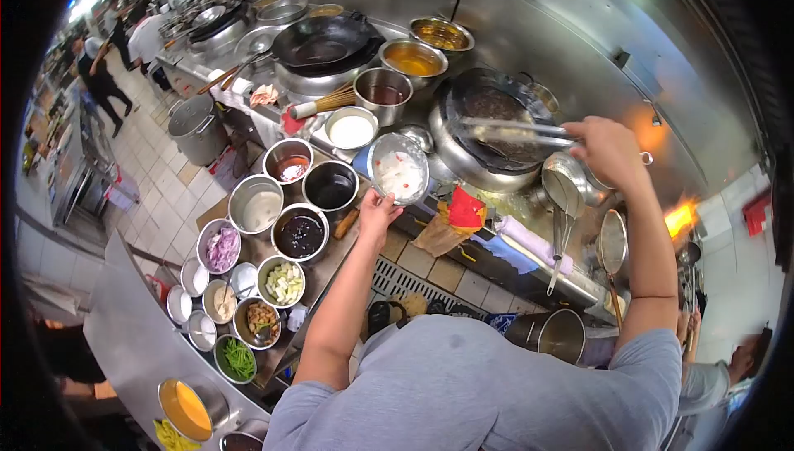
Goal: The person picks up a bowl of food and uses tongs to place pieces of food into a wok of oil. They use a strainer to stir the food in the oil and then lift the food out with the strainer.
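Observation:
My left hand [380, 214] grips the near rim of a metal bowl [420, 176], tilted toward me. Inside it lies pale food [399, 171] with small red bits. Out to the right, my right hand [602, 149] is closed around long metal tongs [521, 130], smeared by motion, their far ends stretching left over a dark wok [475, 90]. The wok sits on a round steel burner [442, 149]. Just left of the bowl stands a dish of white powder or liquid [351, 130].
Several seasoning pots, including one of dark sauce [299, 232], and bowls of chopped vegetables [284, 283] crowd the left counter. Strainers [565, 195] rest right of the wok. A flame [681, 218] burns at far right. Another person [101, 79] stands in the far aisle.

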Demonstrator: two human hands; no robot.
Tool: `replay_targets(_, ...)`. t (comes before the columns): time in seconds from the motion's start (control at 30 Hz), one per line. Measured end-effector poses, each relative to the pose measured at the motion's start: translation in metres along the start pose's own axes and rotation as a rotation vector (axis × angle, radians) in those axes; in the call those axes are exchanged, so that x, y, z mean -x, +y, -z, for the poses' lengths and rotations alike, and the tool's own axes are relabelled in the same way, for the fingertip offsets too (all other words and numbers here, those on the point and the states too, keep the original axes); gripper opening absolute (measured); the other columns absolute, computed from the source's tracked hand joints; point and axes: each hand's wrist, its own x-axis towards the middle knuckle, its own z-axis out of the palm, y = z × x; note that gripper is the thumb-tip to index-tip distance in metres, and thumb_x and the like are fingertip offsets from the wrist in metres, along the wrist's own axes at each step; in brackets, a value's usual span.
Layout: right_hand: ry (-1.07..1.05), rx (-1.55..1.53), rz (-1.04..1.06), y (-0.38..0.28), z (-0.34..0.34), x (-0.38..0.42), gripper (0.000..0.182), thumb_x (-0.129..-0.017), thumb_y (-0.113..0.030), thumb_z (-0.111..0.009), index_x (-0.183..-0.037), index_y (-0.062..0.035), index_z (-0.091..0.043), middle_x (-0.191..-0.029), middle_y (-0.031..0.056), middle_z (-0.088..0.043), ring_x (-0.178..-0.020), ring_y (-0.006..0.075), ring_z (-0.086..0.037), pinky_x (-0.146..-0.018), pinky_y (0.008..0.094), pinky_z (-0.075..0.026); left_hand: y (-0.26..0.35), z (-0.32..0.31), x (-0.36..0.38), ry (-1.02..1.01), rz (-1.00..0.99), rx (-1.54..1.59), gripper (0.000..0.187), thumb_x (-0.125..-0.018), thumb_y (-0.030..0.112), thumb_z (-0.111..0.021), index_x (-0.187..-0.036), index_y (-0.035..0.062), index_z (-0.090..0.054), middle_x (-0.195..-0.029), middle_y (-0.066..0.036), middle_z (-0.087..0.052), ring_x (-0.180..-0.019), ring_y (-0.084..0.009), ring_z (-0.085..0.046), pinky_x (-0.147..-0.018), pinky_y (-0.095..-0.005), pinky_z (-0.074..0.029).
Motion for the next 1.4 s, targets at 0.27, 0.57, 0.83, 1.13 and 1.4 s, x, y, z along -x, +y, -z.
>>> replay_targets(0.27, -0.112, 0.096, 0.189, -0.031, -0.04, -0.001, 0.034, -0.07, -0.024, -0.064, -0.103, -0.0182, -0.059, -0.081, 0.0051, -0.058, -0.076, 0.0245, -0.059, -0.063, 0.0361, -0.048, -0.012, -0.046, -0.001, -0.073, -0.076, 0.009, 0.011, -0.084, 0.006, -0.052, -0.081, 0.0066, -0.041, -0.087, -0.006, -0.054, -0.074, -0.0144, -0.058, -0.062, -0.0251, -0.051)
replay_targets(0.57, 0.042, -0.059, 0.011, 0.008, -0.011, 0.023, 0.03, -0.069, -0.022, -0.063, -0.099, -0.0176, -0.062, -0.084, 0.0075, -0.06, -0.082, 0.0261, -0.058, -0.068, 0.0379, -0.046, -0.021, -0.05, -0.026, -0.096, 0.042, 0.06, 0.008, -0.085, 0.008, -0.05, -0.089, 0.0077, -0.044, -0.09, -0.003, -0.053, -0.077, -0.0153, -0.058, -0.065, -0.0267, -0.051)
replay_targets(0.83, 0.061, -0.203, -0.198, 0.057, -0.016, 0.005, 0.03, -0.07, -0.022, -0.062, -0.1, -0.0205, -0.062, -0.089, 0.0082, -0.062, -0.084, 0.027, -0.058, -0.073, 0.0386, -0.046, -0.017, -0.073, -0.052, -0.081, 0.142, 0.167, 0.012, -0.083, 0.006, -0.052, -0.083, 0.008, -0.04, -0.087, -0.005, -0.052, -0.069, -0.0177, -0.058, -0.057, -0.0253, -0.052)
replay_targets(1.13, -0.169, -0.24, -0.361, 0.095, -0.109, -0.108, 0.032, -0.07, -0.025, -0.064, -0.101, -0.0181, -0.062, -0.097, 0.0089, -0.062, -0.092, 0.0269, -0.058, -0.078, 0.0377, -0.046, -0.014, -0.069, -0.056, -0.002, 0.159, 0.122, 0.013, -0.082, 0.006, -0.053, -0.088, 0.0078, -0.042, -0.088, -0.011, -0.055, -0.07, -0.022, -0.06, -0.053, -0.0246, -0.052)
replay_targets(1.4, -0.108, -0.171, -0.447, 0.132, -0.159, -0.169, 0.038, -0.072, -0.028, -0.063, -0.105, -0.0088, -0.059, -0.107, 0.0128, -0.057, -0.101, 0.0287, -0.054, -0.085, 0.0366, -0.043, 0.003, -0.019, -0.041, 0.061, 0.096, -0.02, 0.012, -0.084, 0.011, -0.053, -0.089, 0.0083, -0.042, -0.087, -0.008, -0.053, -0.07, -0.0196, -0.058, -0.056, -0.0263, -0.052)
